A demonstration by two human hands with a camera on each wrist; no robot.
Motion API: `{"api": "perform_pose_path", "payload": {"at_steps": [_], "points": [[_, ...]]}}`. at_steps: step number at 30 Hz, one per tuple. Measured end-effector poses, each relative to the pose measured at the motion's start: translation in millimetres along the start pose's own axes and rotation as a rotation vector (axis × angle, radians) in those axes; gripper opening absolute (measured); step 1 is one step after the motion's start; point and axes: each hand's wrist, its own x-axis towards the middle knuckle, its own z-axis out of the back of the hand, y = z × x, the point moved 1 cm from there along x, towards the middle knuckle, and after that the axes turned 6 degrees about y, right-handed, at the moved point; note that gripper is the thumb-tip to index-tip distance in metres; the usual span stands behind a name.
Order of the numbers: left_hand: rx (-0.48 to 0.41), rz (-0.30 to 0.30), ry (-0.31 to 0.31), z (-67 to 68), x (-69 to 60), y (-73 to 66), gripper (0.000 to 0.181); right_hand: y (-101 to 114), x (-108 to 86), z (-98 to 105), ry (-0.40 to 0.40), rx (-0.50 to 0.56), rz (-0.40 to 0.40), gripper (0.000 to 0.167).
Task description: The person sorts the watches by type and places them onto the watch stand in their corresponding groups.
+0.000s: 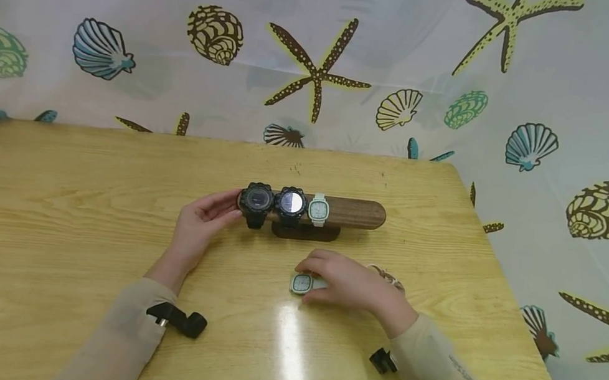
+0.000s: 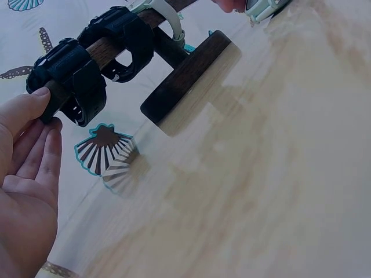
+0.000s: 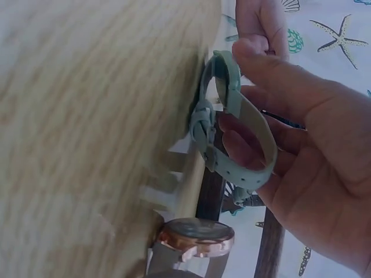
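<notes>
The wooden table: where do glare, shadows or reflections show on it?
Head view: bright glare streak on the table, below the lower mint watch; left wrist view: it faintly mirrors a printed shell; right wrist view: a dark patch, shadow or reflection, beside that watch.

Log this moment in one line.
left hand: grips end of wooden stand | right hand: curled around loose green watch | on stand: two black watches, mounted green watch | on table: rose-gold watch

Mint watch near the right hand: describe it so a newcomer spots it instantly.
On the wood-grain table, find the dark wooden watch stand. On its near side, at the person's right hand, is a square-faced mint watch. Unlike its mint lookalike, it's off the stand.
</notes>
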Motion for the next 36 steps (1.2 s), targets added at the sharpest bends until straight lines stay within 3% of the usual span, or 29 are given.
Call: {"api": "perform_pose_path", "payload": {"at_steps": [9, 14, 18, 30, 36], "points": [[0.002, -0.004, 0.0, -0.2, 2.2, -0.8, 0.045, 1.2, 6.5, -2.4, 0.038, 0.013, -0.02, 0.037], [0.009, -0.008, 0.0, -0.6, 3.1, -1.1, 0.044, 0.7, 8.5, -3.2, 0.015, 0.036, -0.036, 0.033], [0.018, 0.002, -0.003, -0.2, 2.1, -1.4, 0.044, 1.2, 6.8, 0.6, -0.027, 0.079, -0.096, 0.034], [0.018, -0.011, -0.004, 0.8, 1.5, 0.1, 0.043, 0.4, -8.9, 23.1, -0.392, 0.296, -0.251, 0.037], [0.015, -0.014, -0.001, 0.2, 0.6, -0.9, 0.043, -4.6, -19.8, 32.5, -0.55, 0.27, -0.261, 0.047]]}}
